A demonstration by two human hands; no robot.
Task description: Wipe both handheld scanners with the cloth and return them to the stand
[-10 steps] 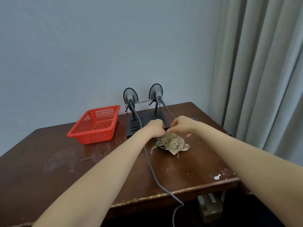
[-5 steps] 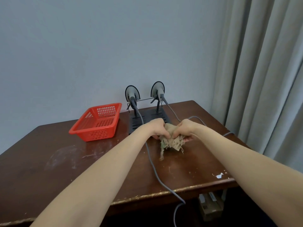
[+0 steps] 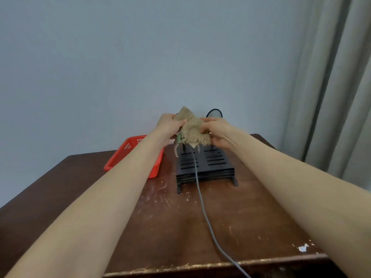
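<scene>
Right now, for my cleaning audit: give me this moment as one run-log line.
phase: cloth raised | left hand: gripping cloth | right hand: gripping cloth | scanners: mostly hidden behind cloth | stand: on table

Stand (image 3: 204,165) on the bench (image 3: 251,217), toward the far edge by the wall. Basket (image 3: 128,153) just left of the stand, also on the bench. Cable (image 3: 202,199) runs from the stand over the bench's near edge. Cloth (image 3: 190,127) held above the stand, left hand (image 3: 170,123) and right hand (image 3: 218,131) either side. Curtain (image 3: 337,87) at right.
</scene>
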